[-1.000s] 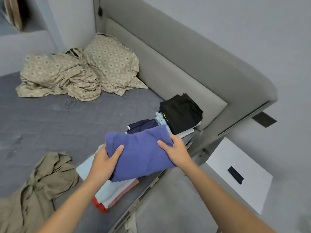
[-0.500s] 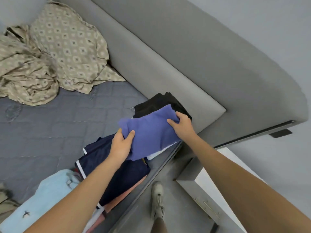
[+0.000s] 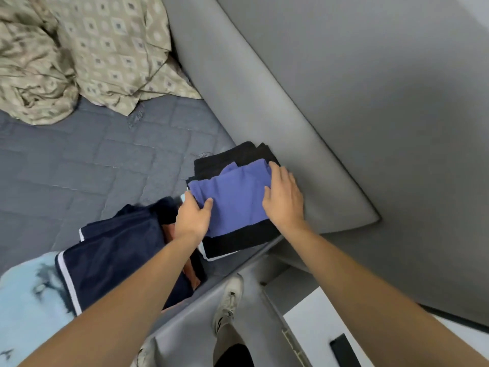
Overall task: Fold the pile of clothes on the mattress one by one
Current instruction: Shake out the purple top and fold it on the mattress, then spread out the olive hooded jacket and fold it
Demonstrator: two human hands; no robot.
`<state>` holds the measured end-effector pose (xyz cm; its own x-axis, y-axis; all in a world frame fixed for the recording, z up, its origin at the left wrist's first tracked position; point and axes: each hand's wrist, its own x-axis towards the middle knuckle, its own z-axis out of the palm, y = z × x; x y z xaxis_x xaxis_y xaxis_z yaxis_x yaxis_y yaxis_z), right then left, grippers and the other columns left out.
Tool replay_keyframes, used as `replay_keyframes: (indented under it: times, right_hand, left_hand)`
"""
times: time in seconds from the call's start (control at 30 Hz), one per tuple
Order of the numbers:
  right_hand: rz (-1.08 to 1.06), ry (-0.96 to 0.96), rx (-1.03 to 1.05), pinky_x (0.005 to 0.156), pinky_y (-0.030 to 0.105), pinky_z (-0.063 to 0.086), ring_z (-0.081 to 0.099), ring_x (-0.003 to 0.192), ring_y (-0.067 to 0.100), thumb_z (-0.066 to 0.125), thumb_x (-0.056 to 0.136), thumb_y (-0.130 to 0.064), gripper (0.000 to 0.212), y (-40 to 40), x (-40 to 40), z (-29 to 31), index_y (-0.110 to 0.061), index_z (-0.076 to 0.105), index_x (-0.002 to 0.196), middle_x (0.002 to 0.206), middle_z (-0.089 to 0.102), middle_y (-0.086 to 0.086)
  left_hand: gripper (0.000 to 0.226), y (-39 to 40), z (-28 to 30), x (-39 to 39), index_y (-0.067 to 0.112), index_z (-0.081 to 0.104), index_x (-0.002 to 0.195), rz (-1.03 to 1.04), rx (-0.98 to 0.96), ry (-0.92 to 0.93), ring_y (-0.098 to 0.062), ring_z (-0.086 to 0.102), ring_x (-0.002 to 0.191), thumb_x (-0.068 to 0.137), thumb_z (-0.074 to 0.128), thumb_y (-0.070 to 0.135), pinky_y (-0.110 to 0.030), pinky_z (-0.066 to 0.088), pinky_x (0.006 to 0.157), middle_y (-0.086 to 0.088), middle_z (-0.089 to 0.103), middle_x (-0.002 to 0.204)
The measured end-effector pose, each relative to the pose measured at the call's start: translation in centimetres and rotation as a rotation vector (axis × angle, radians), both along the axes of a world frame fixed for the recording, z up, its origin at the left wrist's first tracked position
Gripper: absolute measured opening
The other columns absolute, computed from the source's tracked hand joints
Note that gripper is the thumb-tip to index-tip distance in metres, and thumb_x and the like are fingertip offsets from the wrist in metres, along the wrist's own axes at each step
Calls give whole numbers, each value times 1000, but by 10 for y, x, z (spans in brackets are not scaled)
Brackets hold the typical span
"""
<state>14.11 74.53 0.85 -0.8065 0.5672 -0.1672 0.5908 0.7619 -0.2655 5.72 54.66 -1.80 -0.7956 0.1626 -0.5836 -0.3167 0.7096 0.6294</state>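
Observation:
A folded purple garment [image 3: 232, 197] lies on top of a black folded garment [image 3: 238, 157] in the stack by the headboard. My left hand [image 3: 191, 215] grips its near left edge, thumb on top and fingers underneath. My right hand [image 3: 284, 197] rests flat on its right side with the fingers straight. A folded navy garment with white trim [image 3: 113, 252] sits on a second stack to the left, over an orange piece [image 3: 190, 271]. A light blue garment [image 3: 29, 300] lies at the lower left.
The grey quilted mattress [image 3: 92, 168] stretches to the left. A crumpled beige patterned sheet and pillow [image 3: 87, 49] lie at the far end. The grey padded headboard [image 3: 264, 102] runs along the right. A white bedside table [image 3: 315, 329] with a black object [image 3: 344, 350] stands below.
Both hands carried the purple garment away from the near stack and set it down on the black garment by the headboard. My right hand went from gripping to lying flat.

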Motion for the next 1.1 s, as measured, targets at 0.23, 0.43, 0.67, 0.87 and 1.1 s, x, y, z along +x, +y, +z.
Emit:
replay_keyframes:
  times: [0.23, 0.43, 0.67, 0.87, 1.1]
  right_hand:
    - [219, -31, 159, 115, 43, 41, 39, 146, 28, 67, 90, -20, 75, -18, 5, 31, -10, 35, 158, 163, 37, 9]
    - [398, 23, 149, 121, 43, 33, 33, 152, 27, 58, 100, -29, 63, -87, -13, 68, -11, 40, 157, 166, 35, 9]
    - [619, 109, 125, 122, 44, 30, 37, 149, 31, 55, 102, -38, 64, -269, -37, 101, -9, 40, 157, 162, 40, 12]
    - [805, 156, 54, 120, 46, 32, 35, 149, 30, 53, 103, -40, 65, -495, -32, 125, -11, 37, 159, 163, 38, 10]
    - [997, 192, -114, 119, 45, 34, 37, 147, 27, 51, 103, -42, 63, -717, -26, 113, -13, 38, 158, 162, 39, 8]
  left_hand:
    - [66, -40, 50, 10, 14, 33, 156, -104, -191, 251, -31, 40, 140, 101, 61, 37, -51, 45, 105, -9, 44, 150]
    - [61, -130, 93, 21, 19, 38, 156, -255, -238, 426, -30, 44, 135, 101, 56, 39, -50, 47, 99, -4, 48, 148]
    - [65, -318, 124, 39, 22, 34, 160, -183, -297, 581, -28, 37, 146, 101, 52, 45, -49, 42, 112, -4, 40, 161]
    - [66, -527, 152, 86, 22, 33, 161, -62, -380, 614, -28, 35, 148, 102, 48, 49, -46, 40, 112, -5, 37, 163]
    - [65, -714, 149, 115, 22, 33, 161, 72, -445, 550, -26, 37, 147, 103, 48, 47, -45, 39, 114, -4, 39, 162]
